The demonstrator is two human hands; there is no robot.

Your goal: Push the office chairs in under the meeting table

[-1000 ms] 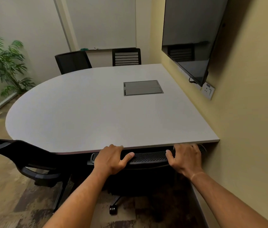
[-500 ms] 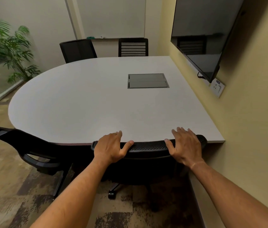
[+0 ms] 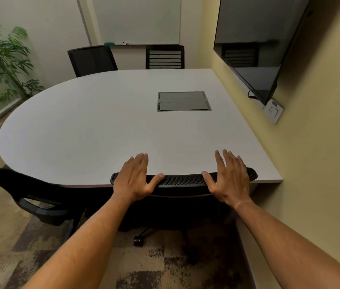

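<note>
With the near chair (image 3: 185, 180) tucked against the desk (image 3: 102, 130), both hands lie flat and unclenched on its mesh top rail, left hand (image 3: 134, 179) and right hand (image 3: 230, 180), fingers stretched out over the desk edge, gripping nothing. Risk here, by my read: push harder and the backrest jams on the desk edge, or fingers get pinched between rail and desktop. Off to the left, a second chair (image 3: 33, 197) sits angled out from the desk, not yet pushed in, and its armrest hangs near the first chair, so the two could snag. Two more chairs (image 3: 92, 59) stand at the far side. A wall (image 3: 321, 184) hugs the right, leaving little room; a castor (image 3: 138, 240) shows below.
</note>
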